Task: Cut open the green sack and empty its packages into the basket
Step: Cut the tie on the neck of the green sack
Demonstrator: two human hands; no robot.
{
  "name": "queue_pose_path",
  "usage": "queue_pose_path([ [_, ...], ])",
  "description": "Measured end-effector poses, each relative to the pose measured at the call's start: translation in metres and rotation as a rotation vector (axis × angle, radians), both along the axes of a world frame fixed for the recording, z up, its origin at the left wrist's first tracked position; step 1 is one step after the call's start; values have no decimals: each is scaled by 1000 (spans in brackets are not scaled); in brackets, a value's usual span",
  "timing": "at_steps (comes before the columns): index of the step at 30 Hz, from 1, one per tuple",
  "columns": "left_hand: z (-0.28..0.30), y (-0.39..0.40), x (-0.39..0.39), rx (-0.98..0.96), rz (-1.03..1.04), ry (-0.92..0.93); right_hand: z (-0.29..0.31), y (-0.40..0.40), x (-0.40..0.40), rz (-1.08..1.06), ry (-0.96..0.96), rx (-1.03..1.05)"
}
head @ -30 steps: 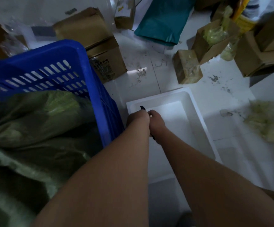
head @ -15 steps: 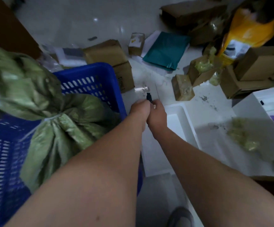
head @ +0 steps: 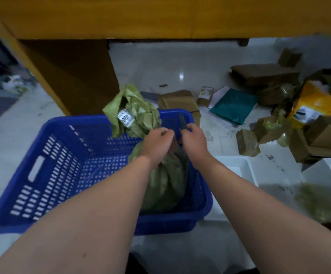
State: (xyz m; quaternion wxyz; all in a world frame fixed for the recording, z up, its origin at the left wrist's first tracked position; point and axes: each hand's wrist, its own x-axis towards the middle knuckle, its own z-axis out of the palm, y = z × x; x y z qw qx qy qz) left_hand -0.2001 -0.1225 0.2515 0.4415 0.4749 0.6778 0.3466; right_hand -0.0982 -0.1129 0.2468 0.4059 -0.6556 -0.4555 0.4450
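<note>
White tiled floor [head: 156,62] strewn with boxes [head: 263,73], left grip [head: 156,143] clenching green sack [head: 164,180], right grip [head: 193,141] grasping knife [head: 182,121]

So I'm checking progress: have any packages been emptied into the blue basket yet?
No: the green sack stands tied in the blue basket, left hand gripping its neck, no loose packages around it.

Perforated glossy blue plastic basket [head: 48,167], crinkled woven green sack [head: 166,180], matt brown cardboard boxes [head: 330,133], shiny white floor [head: 160,64]
</note>
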Motion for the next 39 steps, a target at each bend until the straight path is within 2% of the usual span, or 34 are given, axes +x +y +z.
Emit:
queue_pose_path([
  [3,0,-18,-33,4,15,218,0,-10,-17,92,14,-64],
  [5,-1,-22,-54,-15,125,352,0,-17,-30,127,155,-146],
  [7,-8,-20,-70,-86,134,401,-2,-20,-42,128,256,-209],
  [9,-20,-16,-75,-149,84,330,-6,-17,-50,135,276,-227],
  [13,-42,-2,-56,-82,152,30,-14,-6,-58,177,195,-196],
  [18,-54,14,-50,-101,339,-73,-19,11,-60,232,216,-249],
  [22,-61,26,-60,-87,365,-169,-22,9,-61,223,366,-298],
  [25,-78,36,-71,-131,387,-270,-24,9,-65,174,371,-261],
  [30,-52,25,-78,-170,415,-342,-34,1,-71,204,368,-241],
  [35,-55,28,-84,-167,387,-292,-40,-9,-71,221,437,-235],
  [39,-55,27,-86,-163,378,-306,-42,-15,-76,249,361,-217],
])
